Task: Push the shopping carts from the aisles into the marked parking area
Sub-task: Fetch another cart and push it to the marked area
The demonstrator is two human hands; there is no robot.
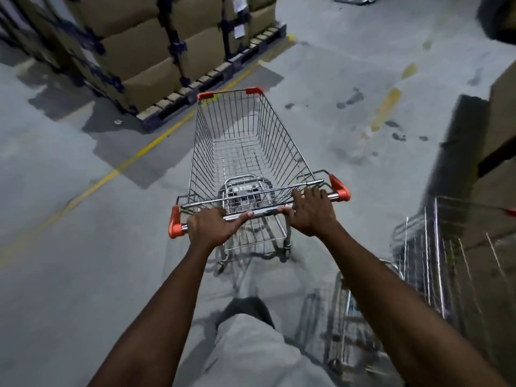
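An empty wire shopping cart (245, 141) with orange corner caps stands on the grey concrete floor straight ahead of me. My left hand (213, 227) grips the left part of its chrome handle bar, fingers curled over the bar. My right hand (314, 210) grips the right part of the same bar, close to the orange end cap. A second wire cart (424, 247), blurred, is low at my right side. A solid yellow floor line (134, 157) runs diagonally at the left and a broken yellow line (386, 107) lies ahead on the right.
A pallet stacked with strapped cardboard boxes (145, 51) stands at the upper left, just beyond the solid line. More boxes (499, 127) and a dark upright edge the right side. Bare concrete with dark stains stretches ahead of the cart.
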